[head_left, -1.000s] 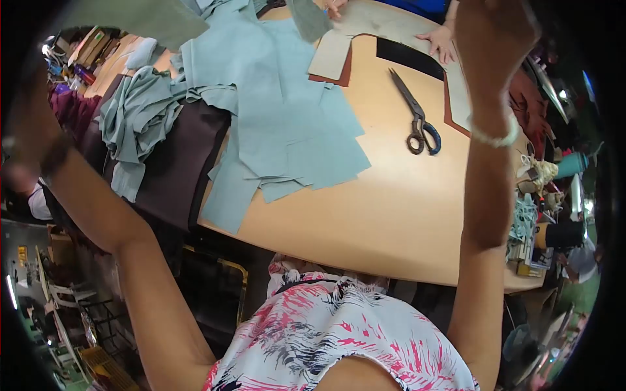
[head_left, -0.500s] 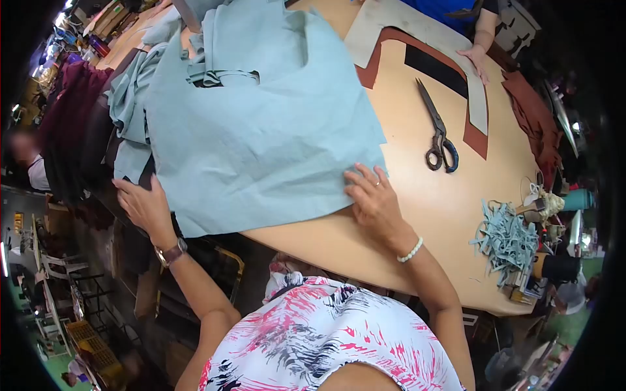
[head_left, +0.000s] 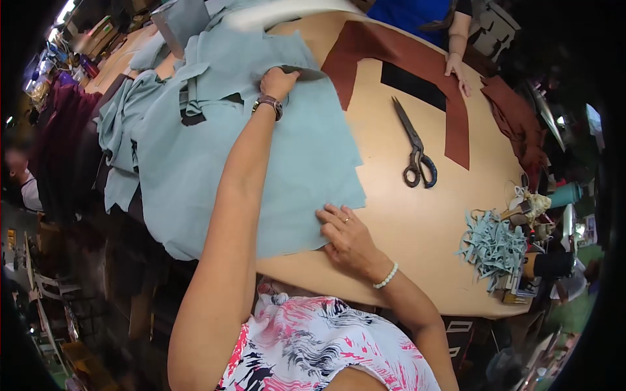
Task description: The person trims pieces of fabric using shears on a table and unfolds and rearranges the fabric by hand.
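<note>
A large pale blue-green sheet (head_left: 215,163), which looks like leather, lies over the table's near left side. My left hand (head_left: 279,83), with a wristwatch, reaches across it, fingers closed on the raised edge of the cut-out near its far side. The fingers of my right hand (head_left: 352,240) lie spread on the sheet's near right corner, pressing from above; it wears a ring and a beaded bracelet. To the right of the sheet are black shears (head_left: 416,146), lying with closed blades pointing away from me.
A brown leather piece (head_left: 456,124) frames a black strip (head_left: 414,85) on the table (head_left: 385,195). A co-worker's hand (head_left: 458,73) rests on the brown piece. Blue-green scraps (head_left: 493,247) heap at the right edge, beside tools. A grey metal upright (head_left: 171,29) stands far left.
My left hand has gone from the sheet's left edge to its far cut-out edge. The pale template has left the brown piece; a pale blur shows at the top. My right hand stays on the corner.
</note>
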`<state>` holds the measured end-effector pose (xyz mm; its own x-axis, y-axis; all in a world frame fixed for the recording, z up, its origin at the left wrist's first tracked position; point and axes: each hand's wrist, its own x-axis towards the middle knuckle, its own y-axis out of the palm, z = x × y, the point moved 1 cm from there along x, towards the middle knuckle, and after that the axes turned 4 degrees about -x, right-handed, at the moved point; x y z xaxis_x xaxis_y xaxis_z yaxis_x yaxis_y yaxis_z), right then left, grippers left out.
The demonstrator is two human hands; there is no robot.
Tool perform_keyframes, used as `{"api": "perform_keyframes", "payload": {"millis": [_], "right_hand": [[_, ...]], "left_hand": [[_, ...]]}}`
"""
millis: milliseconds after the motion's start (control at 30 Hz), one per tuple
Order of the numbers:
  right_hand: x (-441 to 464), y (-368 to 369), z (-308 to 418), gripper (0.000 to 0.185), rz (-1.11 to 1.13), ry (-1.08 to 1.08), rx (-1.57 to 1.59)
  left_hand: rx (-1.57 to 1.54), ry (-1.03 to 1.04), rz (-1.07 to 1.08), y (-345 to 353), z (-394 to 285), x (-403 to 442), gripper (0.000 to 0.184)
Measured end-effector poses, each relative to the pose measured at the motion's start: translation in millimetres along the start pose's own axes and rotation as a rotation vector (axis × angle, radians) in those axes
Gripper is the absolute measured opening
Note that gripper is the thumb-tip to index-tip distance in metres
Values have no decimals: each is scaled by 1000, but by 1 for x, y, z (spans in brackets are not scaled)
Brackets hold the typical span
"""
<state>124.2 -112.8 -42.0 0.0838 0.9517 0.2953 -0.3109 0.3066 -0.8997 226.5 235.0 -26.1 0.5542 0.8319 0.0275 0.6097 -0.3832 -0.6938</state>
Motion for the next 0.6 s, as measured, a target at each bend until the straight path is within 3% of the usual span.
{"api": "perform_keyframes", "payload": {"millis": [100,200,367,467,567,600], "right_hand": [[0,0,-1,31,2,-5,8],[1,3,-2,28,-48,-2,19],[3,-1,0,28,-46,27,43],[2,0,-1,27,-63,15,66],[3,-7,-1,26,-121,-27,69],[5,-11,2,26,-142,-42,74]], "left_hand": [[119,54,-137,21,5,22,37],[97,8,-146,25,5,25,30],[-1,-58,-187,28,-12,14,43],[-238,170,-490,38,-6,19,31],[-511,451,-382,8,-8,28,15],[-514,393,-329,-16,-17,23,15]]}}
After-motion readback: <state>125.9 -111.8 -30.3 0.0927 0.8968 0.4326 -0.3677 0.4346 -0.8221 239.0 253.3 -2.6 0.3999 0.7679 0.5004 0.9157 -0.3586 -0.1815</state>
